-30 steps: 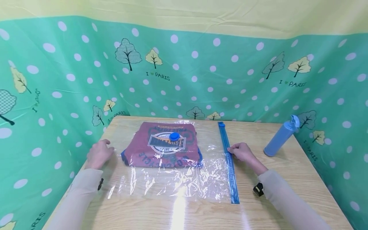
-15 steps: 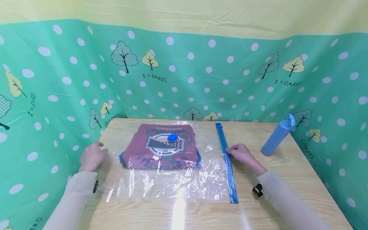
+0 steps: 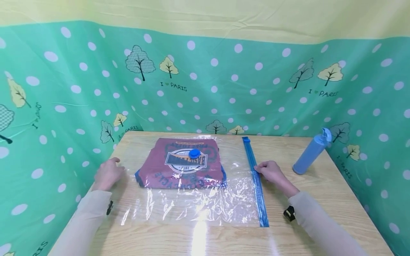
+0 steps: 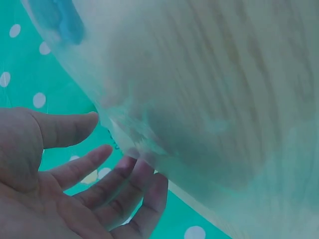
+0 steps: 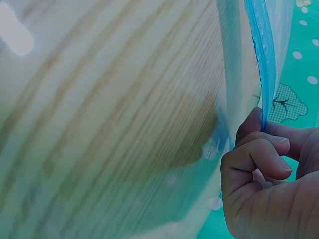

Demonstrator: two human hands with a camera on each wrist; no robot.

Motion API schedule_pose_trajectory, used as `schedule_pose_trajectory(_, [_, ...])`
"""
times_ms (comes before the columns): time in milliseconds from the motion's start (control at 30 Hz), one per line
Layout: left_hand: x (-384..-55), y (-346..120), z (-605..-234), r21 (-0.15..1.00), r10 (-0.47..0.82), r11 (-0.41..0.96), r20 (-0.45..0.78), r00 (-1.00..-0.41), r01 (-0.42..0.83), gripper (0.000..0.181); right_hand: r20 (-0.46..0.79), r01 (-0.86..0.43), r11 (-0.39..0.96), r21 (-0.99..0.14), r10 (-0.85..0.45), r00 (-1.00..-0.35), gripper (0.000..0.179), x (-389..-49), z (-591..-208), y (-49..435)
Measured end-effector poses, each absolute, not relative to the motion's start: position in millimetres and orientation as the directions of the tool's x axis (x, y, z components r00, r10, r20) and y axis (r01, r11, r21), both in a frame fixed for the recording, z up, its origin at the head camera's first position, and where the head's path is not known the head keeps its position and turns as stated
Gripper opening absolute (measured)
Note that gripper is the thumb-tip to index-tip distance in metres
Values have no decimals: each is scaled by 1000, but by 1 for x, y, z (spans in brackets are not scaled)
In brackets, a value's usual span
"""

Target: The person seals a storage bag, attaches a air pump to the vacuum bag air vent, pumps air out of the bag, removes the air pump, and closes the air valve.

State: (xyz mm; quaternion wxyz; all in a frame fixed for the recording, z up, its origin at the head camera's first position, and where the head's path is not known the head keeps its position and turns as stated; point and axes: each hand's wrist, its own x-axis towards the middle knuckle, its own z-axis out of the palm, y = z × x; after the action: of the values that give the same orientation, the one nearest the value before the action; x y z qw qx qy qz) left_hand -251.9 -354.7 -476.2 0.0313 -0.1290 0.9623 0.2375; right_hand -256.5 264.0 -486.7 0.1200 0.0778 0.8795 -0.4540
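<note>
A clear plastic vacuum storage bag lies flat on the table. In it is a folded maroon T-shirt with a printed badge, upside down in the head view. A round blue valve cap sits over the print. Along the bag's right end runs a blue zip strip, with a blue slider at its far end. My right hand pinches this strip between thumb and fingers. At the bag's left edge, my left hand has relaxed fingers touching the film, thumb apart.
A blue hand pump stands at the right rear of the wooden table. Green dotted curtains hang behind the table and on both sides. Glare falls across the front of the bag.
The head view has shifted slightly. Both hands, the bag and the T-shirt stay almost where they were on the table.
</note>
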Motion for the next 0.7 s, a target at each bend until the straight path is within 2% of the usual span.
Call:
schedule_pose_trajectory(333, [-249,-369,-469,452,-200,849,-201,-959,-272,60,-297,238,587,-774,-5,-955,38,-258,-487,268])
schedule_pose_trajectory(533, [-252,-368,-468,450,-148,855,-265,-953,-258,55,-308,240,583,-776,-19,-951,34,-259,-490,269])
schedule_pose_trajectory(700, [-254,-362,-469,459,-148,849,-266,-952,-260,54,-327,255,553,-794,-33,-944,30,-259,-493,273])
